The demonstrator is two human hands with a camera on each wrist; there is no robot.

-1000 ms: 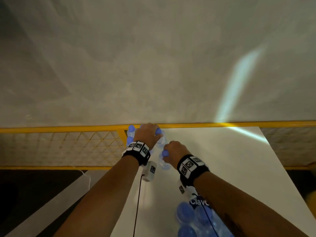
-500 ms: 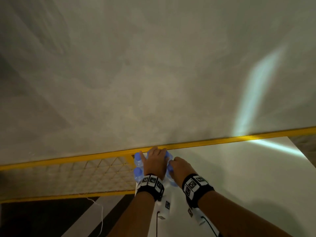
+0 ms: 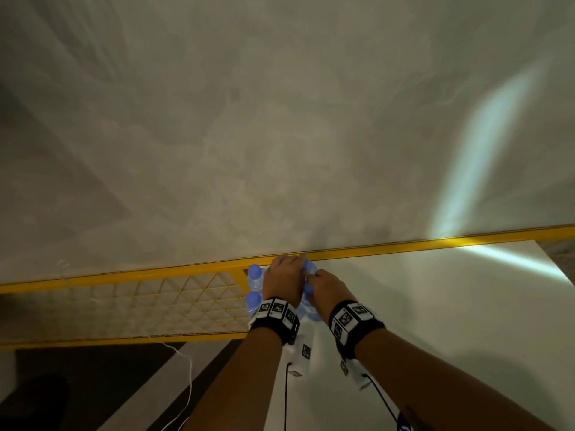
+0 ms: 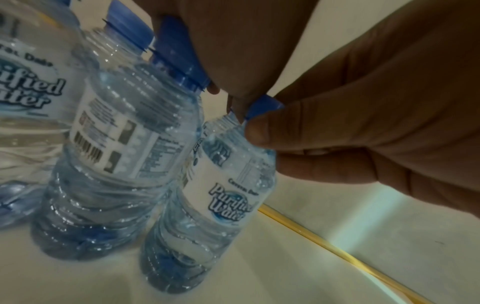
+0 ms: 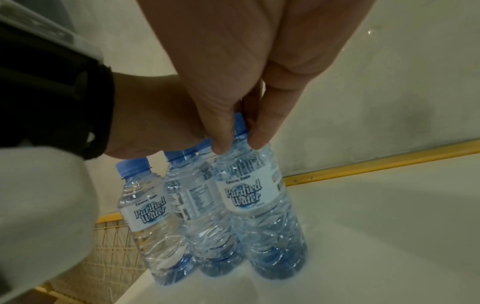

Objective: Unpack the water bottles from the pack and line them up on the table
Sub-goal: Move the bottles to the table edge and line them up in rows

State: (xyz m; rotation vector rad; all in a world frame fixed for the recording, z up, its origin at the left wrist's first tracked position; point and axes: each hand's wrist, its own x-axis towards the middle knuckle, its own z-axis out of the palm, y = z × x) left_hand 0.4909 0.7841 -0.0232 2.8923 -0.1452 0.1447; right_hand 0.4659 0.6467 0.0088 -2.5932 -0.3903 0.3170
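Several small clear water bottles with blue caps and "Purified Water" labels stand clustered at the far left corner of the white table. Two caps show left of my hands. My left hand pinches the cap of the far bottle between thumb and finger. Beside it, my right hand pinches the neck of the front right bottle, which stands upright on the table against the others. A blue sliver of the pack shows at the bottom edge of the head view.
A yellow rail runs along the table's far edge, with a grey wall behind it. Yellow mesh fencing lies left of the table. A white cable hangs over the dark floor at left. Bare tabletop stretches right of the bottles.
My right hand has carried its bottle away from the pack to the far corner, next to the left hand's bottle. The head view has tilted up, so the pack has almost left view.
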